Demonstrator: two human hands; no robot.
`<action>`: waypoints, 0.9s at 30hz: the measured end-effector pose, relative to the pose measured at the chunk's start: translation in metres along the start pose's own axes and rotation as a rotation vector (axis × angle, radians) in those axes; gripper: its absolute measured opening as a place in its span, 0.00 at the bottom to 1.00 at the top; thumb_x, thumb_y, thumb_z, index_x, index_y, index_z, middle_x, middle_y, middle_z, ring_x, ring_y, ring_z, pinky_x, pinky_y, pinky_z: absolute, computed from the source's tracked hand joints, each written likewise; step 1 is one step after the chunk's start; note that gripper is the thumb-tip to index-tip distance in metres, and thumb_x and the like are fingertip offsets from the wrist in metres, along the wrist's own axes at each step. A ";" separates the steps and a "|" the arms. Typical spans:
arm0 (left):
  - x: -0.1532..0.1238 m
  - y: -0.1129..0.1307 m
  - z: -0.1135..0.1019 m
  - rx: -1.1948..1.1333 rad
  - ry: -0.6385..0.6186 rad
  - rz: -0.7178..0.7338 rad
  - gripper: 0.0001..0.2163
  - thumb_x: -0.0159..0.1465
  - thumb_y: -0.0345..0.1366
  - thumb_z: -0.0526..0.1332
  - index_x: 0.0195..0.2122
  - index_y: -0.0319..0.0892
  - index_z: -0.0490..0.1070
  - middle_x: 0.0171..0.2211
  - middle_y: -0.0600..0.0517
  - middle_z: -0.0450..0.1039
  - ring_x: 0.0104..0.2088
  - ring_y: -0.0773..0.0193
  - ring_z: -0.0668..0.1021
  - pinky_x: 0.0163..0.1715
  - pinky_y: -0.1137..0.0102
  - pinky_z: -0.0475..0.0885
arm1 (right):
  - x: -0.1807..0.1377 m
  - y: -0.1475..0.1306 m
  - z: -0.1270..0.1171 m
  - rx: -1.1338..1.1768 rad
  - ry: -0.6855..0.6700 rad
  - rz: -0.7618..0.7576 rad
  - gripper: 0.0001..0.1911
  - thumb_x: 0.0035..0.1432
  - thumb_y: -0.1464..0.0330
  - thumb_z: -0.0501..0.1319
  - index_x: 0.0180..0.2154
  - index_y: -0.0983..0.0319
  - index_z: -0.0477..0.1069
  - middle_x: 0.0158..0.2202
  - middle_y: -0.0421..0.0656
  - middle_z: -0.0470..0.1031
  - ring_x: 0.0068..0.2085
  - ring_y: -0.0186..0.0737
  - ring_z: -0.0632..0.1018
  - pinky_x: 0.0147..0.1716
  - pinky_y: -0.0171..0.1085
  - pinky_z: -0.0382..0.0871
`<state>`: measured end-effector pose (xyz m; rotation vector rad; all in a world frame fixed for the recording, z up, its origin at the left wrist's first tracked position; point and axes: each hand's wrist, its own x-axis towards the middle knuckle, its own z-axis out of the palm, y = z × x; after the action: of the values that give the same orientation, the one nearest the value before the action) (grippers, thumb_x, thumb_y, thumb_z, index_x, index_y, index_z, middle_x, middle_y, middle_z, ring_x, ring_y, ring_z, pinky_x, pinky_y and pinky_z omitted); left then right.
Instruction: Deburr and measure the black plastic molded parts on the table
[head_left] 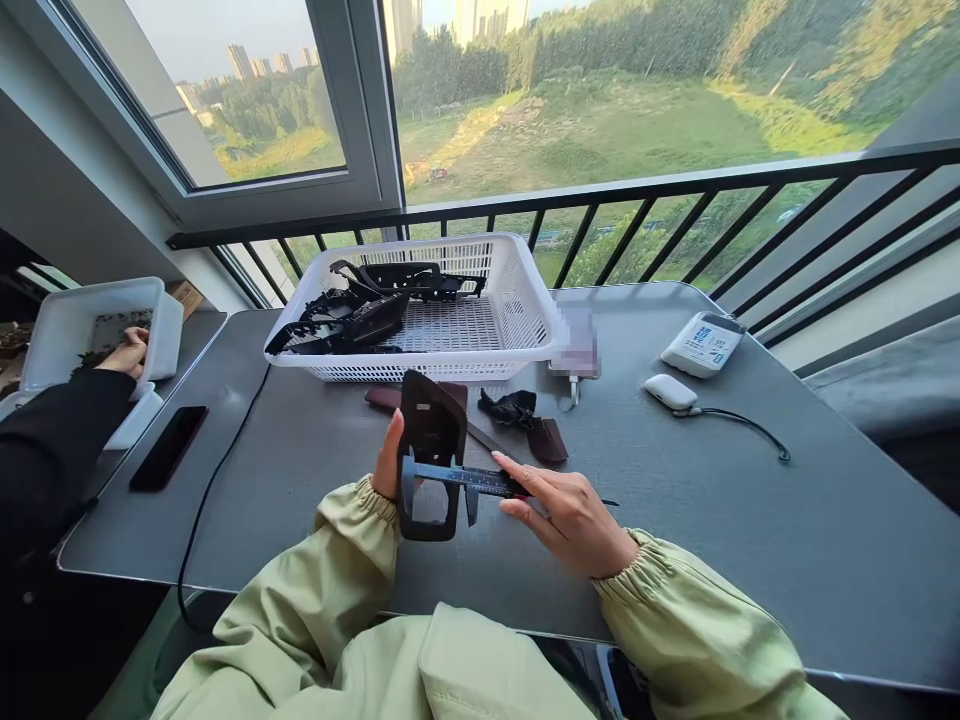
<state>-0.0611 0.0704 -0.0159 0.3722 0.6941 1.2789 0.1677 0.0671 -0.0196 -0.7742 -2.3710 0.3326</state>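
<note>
White basket (420,370) beyond the hands (388,458) (570,520)

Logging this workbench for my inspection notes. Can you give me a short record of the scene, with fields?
Left hand: grips a black molded part, held upright
Right hand: holds a vernier caliper across that part
Basket: white plastic basket holding more black molded parts
Surface: gray table
Nearby: black smartphone on a narrower surface to the left
Other person: a co-worker's hand at a white plastic tub
</note>
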 end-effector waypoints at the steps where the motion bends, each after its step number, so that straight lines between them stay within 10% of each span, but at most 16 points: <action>1: 0.000 0.002 0.001 -0.029 0.034 0.004 0.22 0.63 0.53 0.55 0.44 0.39 0.76 0.40 0.46 0.80 0.47 0.52 0.79 0.49 0.60 0.71 | -0.001 -0.001 0.001 0.010 -0.015 0.004 0.23 0.70 0.59 0.46 0.55 0.68 0.65 0.30 0.46 0.79 0.26 0.36 0.77 0.26 0.33 0.67; 9: -0.001 0.019 0.008 -0.075 0.169 0.025 0.26 0.64 0.56 0.50 0.41 0.39 0.76 0.32 0.47 0.81 0.31 0.59 0.81 0.33 0.66 0.76 | -0.001 -0.005 0.006 -0.172 -0.079 0.072 0.32 0.64 0.46 0.45 0.21 0.61 0.66 0.15 0.39 0.67 0.17 0.32 0.66 0.20 0.34 0.52; 27: -0.005 0.021 0.026 -0.071 0.255 0.040 0.28 0.69 0.50 0.40 0.37 0.40 0.77 0.31 0.48 0.80 0.44 0.51 0.78 0.43 0.59 0.72 | -0.005 -0.009 0.006 -0.127 -0.131 0.053 0.21 0.64 0.55 0.51 0.26 0.62 0.68 0.18 0.40 0.70 0.19 0.34 0.69 0.22 0.35 0.53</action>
<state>-0.0603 0.0743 0.0180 0.1668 0.8568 1.3993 0.1627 0.0565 -0.0231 -0.9008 -2.5176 0.2637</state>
